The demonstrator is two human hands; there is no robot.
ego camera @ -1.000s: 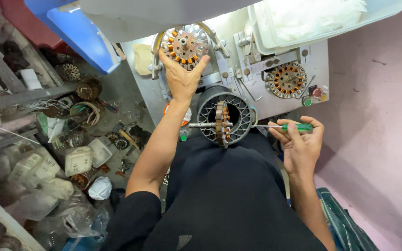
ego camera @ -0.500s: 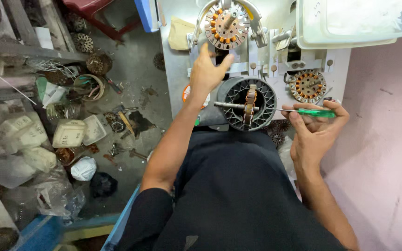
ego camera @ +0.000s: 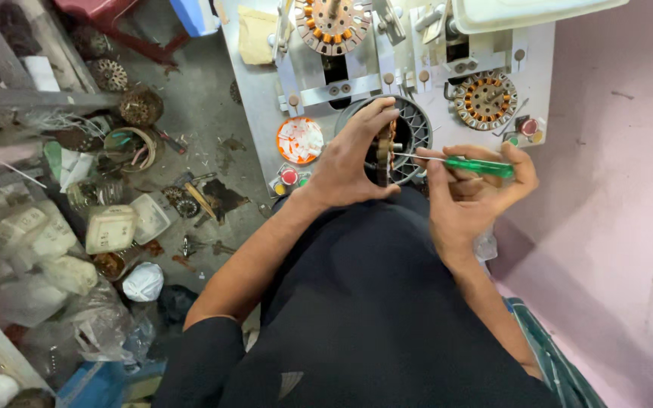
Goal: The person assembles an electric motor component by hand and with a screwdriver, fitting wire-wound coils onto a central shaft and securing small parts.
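Left hand (ego camera: 353, 162): fingers curled over a small copper-wound core (ego camera: 384, 151), holding it upright at the front of a round dark ribbed housing (ego camera: 416, 125). The housing sits at the near edge of the pale metal surface (ego camera: 255, 98), just above the person's lap.

Right hand (ego camera: 471, 193): closed on a green-handled screwdriver (ego camera: 478, 165), shaft level, tip reaching left to the core. The two hands lie close, almost touching.

On the surface, behind the housing: an orange-and-copper wound ring (ego camera: 332, 24) at the far edge, a second wound ring (ego camera: 485, 100) to the right, an orange-and-white disc (ego camera: 300, 140) just left of the housing, and a red button (ego camera: 289, 177) by the near corner.

Right of the surface: pink wall (ego camera: 621, 151), close, little side room.

Left of the surface: floor (ego camera: 198, 113) strewn with scattered parts and plastic bags (ego camera: 92, 317); an open strip runs beside the surface edge.
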